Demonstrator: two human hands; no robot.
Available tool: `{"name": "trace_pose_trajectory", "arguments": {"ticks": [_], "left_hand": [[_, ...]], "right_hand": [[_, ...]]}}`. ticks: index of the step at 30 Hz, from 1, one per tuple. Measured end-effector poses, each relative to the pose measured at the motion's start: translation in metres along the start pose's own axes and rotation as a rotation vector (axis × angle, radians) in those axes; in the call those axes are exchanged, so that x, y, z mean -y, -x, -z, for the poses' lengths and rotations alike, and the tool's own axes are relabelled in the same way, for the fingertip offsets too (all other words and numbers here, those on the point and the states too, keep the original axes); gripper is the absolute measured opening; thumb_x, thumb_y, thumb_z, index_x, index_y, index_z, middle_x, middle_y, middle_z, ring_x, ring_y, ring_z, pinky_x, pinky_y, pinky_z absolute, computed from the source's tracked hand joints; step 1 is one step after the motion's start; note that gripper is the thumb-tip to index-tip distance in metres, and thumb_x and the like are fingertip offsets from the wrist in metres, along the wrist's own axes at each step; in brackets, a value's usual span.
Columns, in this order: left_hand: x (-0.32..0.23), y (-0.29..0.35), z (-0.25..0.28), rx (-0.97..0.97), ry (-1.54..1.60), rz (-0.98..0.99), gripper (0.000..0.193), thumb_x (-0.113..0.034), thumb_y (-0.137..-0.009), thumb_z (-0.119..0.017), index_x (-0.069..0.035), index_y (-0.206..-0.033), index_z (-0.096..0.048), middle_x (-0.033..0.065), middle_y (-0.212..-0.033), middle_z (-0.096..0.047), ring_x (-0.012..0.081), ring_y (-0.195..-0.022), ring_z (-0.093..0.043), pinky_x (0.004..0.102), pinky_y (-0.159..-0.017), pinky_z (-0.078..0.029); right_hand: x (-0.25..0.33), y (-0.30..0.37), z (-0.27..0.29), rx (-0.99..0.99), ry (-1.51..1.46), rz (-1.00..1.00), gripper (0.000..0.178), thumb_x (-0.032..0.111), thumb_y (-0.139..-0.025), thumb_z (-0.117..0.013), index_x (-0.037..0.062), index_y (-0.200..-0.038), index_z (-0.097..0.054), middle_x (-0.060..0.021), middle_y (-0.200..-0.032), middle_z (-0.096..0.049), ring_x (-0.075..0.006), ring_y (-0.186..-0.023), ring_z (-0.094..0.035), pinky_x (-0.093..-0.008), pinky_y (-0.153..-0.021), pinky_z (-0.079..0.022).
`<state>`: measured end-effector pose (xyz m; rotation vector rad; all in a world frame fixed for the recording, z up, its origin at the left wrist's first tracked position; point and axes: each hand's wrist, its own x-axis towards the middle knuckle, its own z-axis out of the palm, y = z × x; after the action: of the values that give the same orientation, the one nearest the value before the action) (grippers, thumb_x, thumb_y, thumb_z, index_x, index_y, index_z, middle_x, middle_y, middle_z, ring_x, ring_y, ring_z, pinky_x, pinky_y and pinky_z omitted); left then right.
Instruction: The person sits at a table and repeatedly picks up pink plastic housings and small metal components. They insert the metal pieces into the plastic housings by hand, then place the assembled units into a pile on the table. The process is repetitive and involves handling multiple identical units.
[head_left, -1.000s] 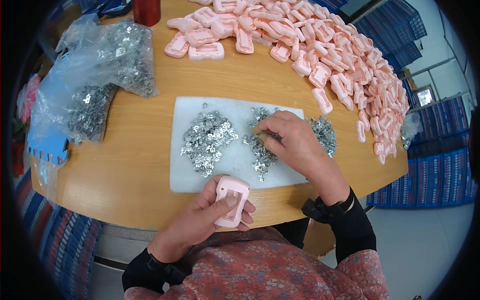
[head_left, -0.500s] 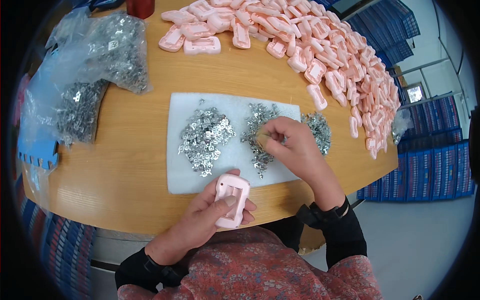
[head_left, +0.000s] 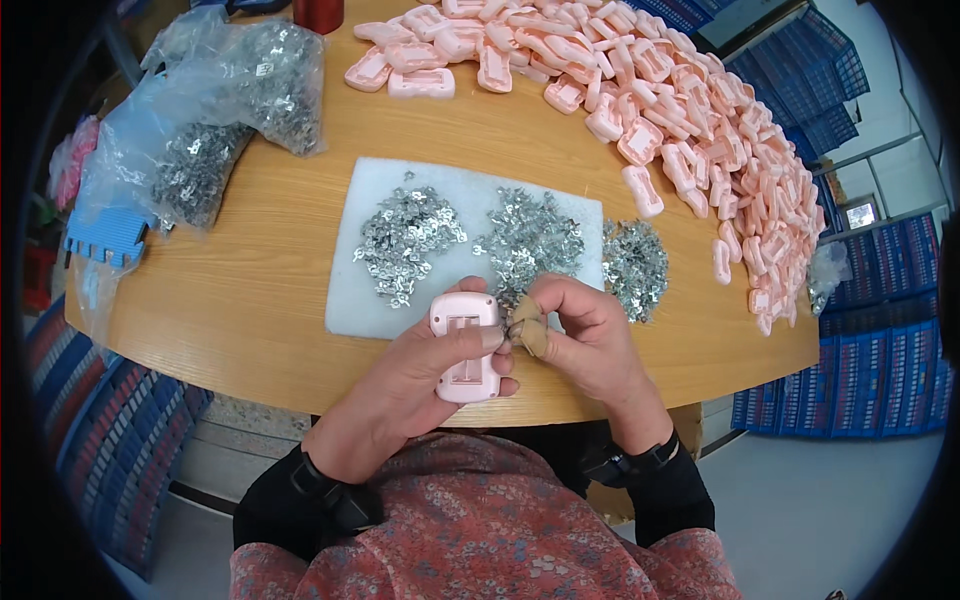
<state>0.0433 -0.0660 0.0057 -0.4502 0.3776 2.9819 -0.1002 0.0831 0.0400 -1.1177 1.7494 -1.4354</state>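
Note:
A pink plastic shell (head_left: 468,374) with a rectangular battery recess lies face up in my left hand (head_left: 405,372). My left fingers wrap its back and the thumb presses across its front. Close by on the right, my right hand (head_left: 590,345), with tan coverings on its fingertips, is closed in a pinch at the shell's right edge, beside my left thumb. A small metal piece seems to be between those fingertips, mostly hidden. Beyond the hands, loose silvery metal clips form a left pile (head_left: 405,235) and a middle pile (head_left: 528,238) on a white foam sheet (head_left: 345,300).
Another clip pile (head_left: 637,270) sits right of the foam. Many pink shells (head_left: 690,130) are heaped along the table's far and right side. Clear bags of metal parts (head_left: 200,165) and a blue foam mat (head_left: 105,235) lie left. The wooden table (head_left: 270,320) curves nearby.
My right hand has come from the middle clip pile to the shell's right edge. The shell is now more upright in my left hand, and my left thumb lies across it. The view has shifted.

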Motion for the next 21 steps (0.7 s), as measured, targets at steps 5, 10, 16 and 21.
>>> {"name": "trace_pose_trajectory", "arguments": {"ticks": [5,10,16,21], "left_hand": [[0.007,0.000,-0.017,-0.054,-0.118,-0.074,0.061,0.000,-0.091,-0.067,-0.015,-0.143,-0.038,0.0062,-0.102,-0.062,0.0183,-0.086,-0.067,0.0404,-0.078,-0.061],[0.010,-0.003,-0.026,-0.072,-0.164,-0.029,0.065,0.001,-0.089,-0.067,-0.012,-0.145,-0.036,0.0069,-0.101,-0.062,0.0185,-0.084,-0.067,0.0394,-0.077,-0.061],[0.009,-0.007,-0.028,-0.113,-0.306,-0.135,0.064,0.003,-0.087,-0.067,-0.011,-0.142,-0.039,0.0067,-0.098,-0.062,0.0178,-0.082,-0.067,0.0366,-0.074,-0.060],[0.010,-0.009,-0.026,-0.117,-0.636,-0.336,0.064,0.005,-0.084,-0.067,-0.011,-0.141,-0.041,0.0046,-0.097,-0.062,0.0148,-0.084,-0.064,0.0325,-0.076,-0.056]], "right_hand": [[0.001,0.012,0.005,-0.047,0.028,0.028,0.014,0.001,-0.081,-0.067,0.0011,-0.095,-0.064,-0.0016,-0.084,-0.057,-0.0113,-0.077,-0.052,-0.0263,-0.074,-0.045],[0.003,0.017,0.007,-0.088,0.073,0.070,0.014,0.001,-0.081,-0.067,0.0009,-0.095,-0.065,-0.0017,-0.083,-0.057,-0.0118,-0.076,-0.052,-0.0263,-0.072,-0.046],[-0.001,0.022,0.011,-0.130,0.031,0.038,0.012,0.005,-0.085,-0.068,0.0003,-0.096,-0.066,0.0000,-0.081,-0.058,-0.0094,-0.073,-0.050,-0.0248,-0.069,-0.045],[0.005,0.025,0.014,-0.080,-0.046,-0.186,0.012,0.006,-0.087,-0.067,0.0003,-0.098,-0.068,0.0052,-0.078,-0.055,-0.0041,-0.072,-0.046,-0.0223,-0.065,-0.042]]}}
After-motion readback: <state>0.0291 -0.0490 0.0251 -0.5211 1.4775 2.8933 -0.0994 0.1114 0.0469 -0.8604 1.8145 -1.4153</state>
